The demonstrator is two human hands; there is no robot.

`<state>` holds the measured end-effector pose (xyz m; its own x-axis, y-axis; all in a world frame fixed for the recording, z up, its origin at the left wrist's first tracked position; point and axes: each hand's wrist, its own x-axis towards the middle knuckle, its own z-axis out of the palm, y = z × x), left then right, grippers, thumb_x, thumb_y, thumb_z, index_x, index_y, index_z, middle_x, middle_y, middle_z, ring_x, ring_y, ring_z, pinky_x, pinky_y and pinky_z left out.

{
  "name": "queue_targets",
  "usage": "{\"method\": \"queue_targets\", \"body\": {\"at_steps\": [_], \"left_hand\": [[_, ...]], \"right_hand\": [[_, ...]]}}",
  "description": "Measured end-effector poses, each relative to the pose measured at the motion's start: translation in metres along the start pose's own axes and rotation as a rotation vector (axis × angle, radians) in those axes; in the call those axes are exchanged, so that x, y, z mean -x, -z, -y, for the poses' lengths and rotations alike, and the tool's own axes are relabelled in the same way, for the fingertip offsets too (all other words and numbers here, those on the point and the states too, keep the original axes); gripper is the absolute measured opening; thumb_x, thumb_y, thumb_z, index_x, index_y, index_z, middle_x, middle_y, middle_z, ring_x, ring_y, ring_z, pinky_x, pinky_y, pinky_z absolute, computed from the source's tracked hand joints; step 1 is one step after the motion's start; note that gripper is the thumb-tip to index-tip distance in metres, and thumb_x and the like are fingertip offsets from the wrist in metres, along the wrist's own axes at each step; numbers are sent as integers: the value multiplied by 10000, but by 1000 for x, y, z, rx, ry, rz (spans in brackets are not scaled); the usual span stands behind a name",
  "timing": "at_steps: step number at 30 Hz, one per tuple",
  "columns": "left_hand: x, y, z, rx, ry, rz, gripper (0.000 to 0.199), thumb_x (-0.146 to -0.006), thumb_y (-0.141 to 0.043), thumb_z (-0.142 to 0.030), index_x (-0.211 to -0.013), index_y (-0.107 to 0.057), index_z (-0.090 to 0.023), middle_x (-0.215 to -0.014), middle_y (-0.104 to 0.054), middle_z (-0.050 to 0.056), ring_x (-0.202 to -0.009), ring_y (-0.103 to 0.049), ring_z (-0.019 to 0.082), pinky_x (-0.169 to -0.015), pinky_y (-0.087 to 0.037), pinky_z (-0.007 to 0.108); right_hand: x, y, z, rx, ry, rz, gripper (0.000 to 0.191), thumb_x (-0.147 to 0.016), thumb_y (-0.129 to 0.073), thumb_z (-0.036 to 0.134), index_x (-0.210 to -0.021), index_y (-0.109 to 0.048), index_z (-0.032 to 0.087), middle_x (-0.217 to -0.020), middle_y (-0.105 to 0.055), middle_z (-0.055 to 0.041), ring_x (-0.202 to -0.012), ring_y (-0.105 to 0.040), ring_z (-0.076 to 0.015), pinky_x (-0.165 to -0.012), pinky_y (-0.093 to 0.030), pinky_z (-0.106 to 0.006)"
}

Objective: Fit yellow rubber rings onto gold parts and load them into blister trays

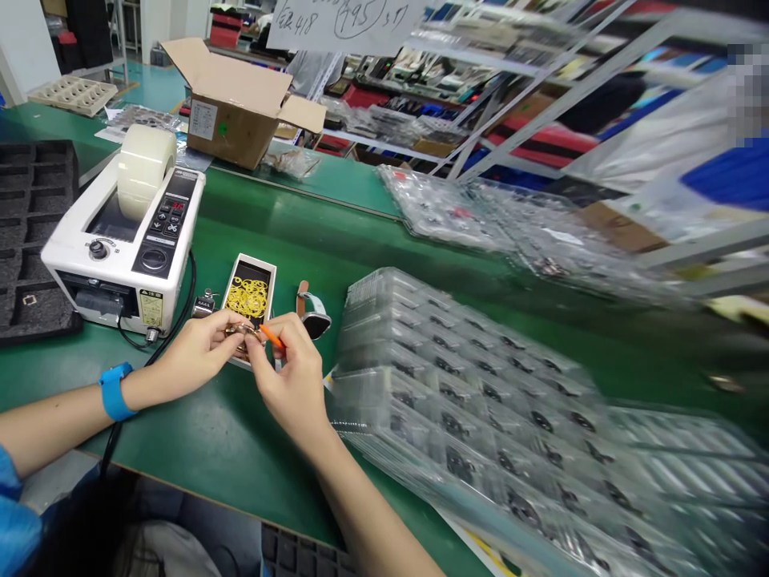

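My left hand (201,353), with a blue band at the wrist, pinches a small shiny rose-gold metal piece (243,329) that looks like a watch case; fingers cover much of it. My right hand (294,369) is closed around a slim orange stick-like tool (272,336), its fingertips also touching the metal piece. Both hands are over the near end of a small white box (272,276). Yellow rings (247,298) lie in its black-lined inside. Left of the box is a metal tally counter (205,304); right of it rests a smartwatch (316,322) with a light strap.
A white tape dispenser (66,248) with a cable stands left, beside a black compartment tray (36,232). Stacked clear plastic trays (384,401) with small dark parts fill the right. Behind are an open cardboard box (231,120) and bagged parts (444,210) on the green bench.
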<state>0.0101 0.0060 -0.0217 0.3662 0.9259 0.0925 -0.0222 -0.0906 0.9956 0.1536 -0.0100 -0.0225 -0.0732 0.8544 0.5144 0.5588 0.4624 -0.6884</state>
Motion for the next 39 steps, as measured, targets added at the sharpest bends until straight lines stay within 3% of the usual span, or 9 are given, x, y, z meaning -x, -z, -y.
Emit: {"method": "queue_targets", "body": {"at_steps": [5, 12, 15, 18, 21, 23, 27, 32, 39], "left_hand": [[-3, 7, -6, -344, -153, -24, 92, -797, -529, -138, -810, -615, -169, -851, -596, 35, -805, -586, 167, -725, -500, 283], [-2, 11, -6, -615, -275, 35, 176, -818, -476, -107, -781, -632, -181, -802, -593, 36, -812, -518, 191, -776, -428, 335], [-3, 11, -8, -526, -188, -44, 148, -795, -526, -148, -668, -599, -170, -684, -557, 13, -739, -487, 178, -755, -419, 336], [-5, 8, -8, -202, 24, -92, 66, -738, -589, -178, -677, -584, -154, -664, -568, -4, -654, -506, 139, -654, -431, 283], [-5, 5, -8, 121, 150, -98, 98, -687, -649, -192, -714, -566, -150, -671, -604, -14, -628, -558, 116, -613, -456, 243], [-3, 2, -8, 214, 199, -85, 139, -679, -677, -205, -728, -558, -153, -615, -596, -33, -575, -560, 100, -570, -460, 221], [-1, 0, -9, 224, 231, -63, 158, -707, -686, -228, -782, -575, -144, -609, -628, -22, -545, -580, 100, -521, -471, 206], [2, -1, -10, 148, 192, -46, 202, -764, -627, -182, -958, -604, -129, -650, -668, 3, -599, -636, 130, -581, -526, 237], [6, -4, -6, 111, 156, -66, 261, -798, -583, -163, -1048, -639, -117, -817, -724, 56, -703, -686, 156, -659, -573, 257]], "right_hand": [[2, 2, -3, 98, 158, -44, 122, -823, -535, 112, -778, -501, 220, -761, -543, -11, -699, -548, -148, -598, -433, -271], [3, 3, 0, 362, 373, -125, 97, -837, -551, 145, -905, -566, 211, -808, -623, -57, -729, -608, -171, -585, -471, -272], [9, 4, 2, 426, 487, -278, 182, -806, -619, 173, -976, -588, 231, -796, -642, -58, -672, -593, -163, -572, -466, -264], [18, 2, 1, 480, 588, -296, 178, -795, -635, 203, -946, -645, 295, -820, -679, -37, -568, -550, -133, -532, -432, -261], [21, -3, -3, 488, 515, -219, 195, -810, -611, 200, -938, -684, 328, -901, -701, -37, -575, -560, -131, -552, -441, -271], [18, -3, -6, 498, 428, -210, 197, -817, -601, 187, -936, -690, 316, -940, -704, -48, -581, -565, -137, -558, -450, -281], [8, 0, -7, 471, 420, -228, 176, -823, -586, 142, -926, -665, 261, -886, -712, -60, -632, -612, -163, -577, -475, -293], [3, 2, -7, 388, 475, -197, 175, -810, -596, 81, -939, -609, 198, -796, -713, -77, -680, -649, -176, -589, -497, -282], [2, 4, -10, 412, 549, -164, 189, -815, -588, 78, -955, -579, 204, -796, -718, -73, -661, -639, -170, -586, -496, -276]]}}
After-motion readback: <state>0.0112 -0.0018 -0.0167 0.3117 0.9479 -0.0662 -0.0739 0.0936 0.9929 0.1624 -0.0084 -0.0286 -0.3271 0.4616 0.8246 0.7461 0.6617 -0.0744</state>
